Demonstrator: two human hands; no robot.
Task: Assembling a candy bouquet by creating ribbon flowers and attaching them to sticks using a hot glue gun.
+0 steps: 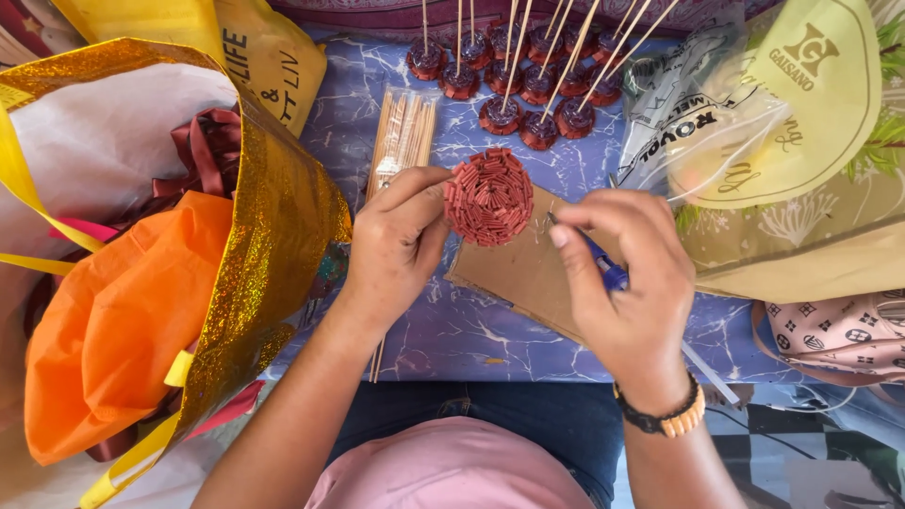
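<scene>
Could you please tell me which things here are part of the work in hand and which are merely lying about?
In use: red rolled-paper disc in the left hand; blue pen in the right hand; cardboard sheet.

Lying about: gold bag, orange bag, stick packet, finished pieces on sticks, yellow-green bag.

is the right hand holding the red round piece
No, the left hand holds the red round piece over the cardboard; the right hand holds a blue pen.

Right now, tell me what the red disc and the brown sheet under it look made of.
Red disc: seemingly rolled paper tubes packed together, matte; the ribbed, tube-like texture suggests it. Brown sheet: likely cardboard, flat, dull and stiff-edged.
</scene>
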